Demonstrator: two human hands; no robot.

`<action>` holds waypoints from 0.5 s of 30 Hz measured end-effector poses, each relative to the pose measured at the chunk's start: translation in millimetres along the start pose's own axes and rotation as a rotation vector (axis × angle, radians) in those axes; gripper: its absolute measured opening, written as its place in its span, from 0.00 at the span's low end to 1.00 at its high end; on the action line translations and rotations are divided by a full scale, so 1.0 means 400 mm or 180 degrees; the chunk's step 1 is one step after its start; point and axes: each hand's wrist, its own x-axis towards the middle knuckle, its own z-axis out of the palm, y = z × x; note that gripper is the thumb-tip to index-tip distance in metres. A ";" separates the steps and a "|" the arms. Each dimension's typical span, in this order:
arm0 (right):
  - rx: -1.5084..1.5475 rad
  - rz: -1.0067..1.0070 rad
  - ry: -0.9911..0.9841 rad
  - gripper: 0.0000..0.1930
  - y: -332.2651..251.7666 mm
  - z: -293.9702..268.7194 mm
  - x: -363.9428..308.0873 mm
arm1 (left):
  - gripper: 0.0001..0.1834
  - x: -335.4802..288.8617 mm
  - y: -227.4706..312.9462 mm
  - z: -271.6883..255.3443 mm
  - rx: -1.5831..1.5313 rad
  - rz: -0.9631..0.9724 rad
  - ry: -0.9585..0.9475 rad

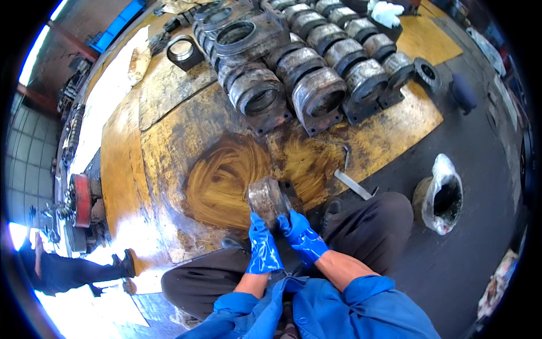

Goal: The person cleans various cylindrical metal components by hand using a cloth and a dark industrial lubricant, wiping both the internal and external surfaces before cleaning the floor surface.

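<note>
In front of my knees I hold a worn, cylindrical metal housing [264,198] with a dark flange on its right side. My left hand [263,240], in a blue rubber glove, is closed on the near left of it. Also gloved in blue, my right hand [301,236] grips the flange side. The housing is tilted over an oily, smeared patch [226,181] of yellowish floor sheet. Just right of that patch lie a flat metal bar [353,184] and a thin bent rod [346,153]. My fingertips are partly hidden behind the housing.
Rows of similar metal housings [319,93] stand ahead of me. A bucket lined with a white bag [424,198] is at my right. A dark block with a shiny round top [182,51] stands far left. Another person [79,270] is at the left beside red machinery [82,200].
</note>
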 end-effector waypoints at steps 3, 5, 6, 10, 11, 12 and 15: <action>-0.0162 -0.0135 0.0105 0.31 -0.037 -0.004 -0.015 | 0.39 -0.045 0.014 0.008 -0.0480 -0.0288 0.0377; -0.0278 0.0030 0.0108 0.31 -0.092 -0.004 0.013 | 0.39 -0.016 0.081 -0.006 -0.0483 -0.0379 0.0160; -0.0137 0.0296 -0.0062 0.33 -0.170 -0.016 0.050 | 0.39 0.055 0.113 -0.074 -0.0901 -0.0417 -0.1199; -0.0088 0.0446 0.0179 0.36 -0.294 -0.083 0.235 | 0.40 0.113 0.297 0.171 0.1050 -0.0290 -0.0034; 0.0146 0.0482 -0.0636 0.33 -0.357 -0.138 0.297 | 0.40 0.190 0.336 0.137 0.1077 -0.0333 -0.0127; 0.0063 -0.0393 -0.0907 0.31 -0.371 -0.170 0.337 | 0.39 0.281 0.357 0.107 0.0517 -0.0468 -0.0312; 0.0540 -0.0063 -0.0800 0.33 -0.362 -0.248 0.403 | 0.42 0.337 0.455 0.181 -0.0092 -0.1454 0.0177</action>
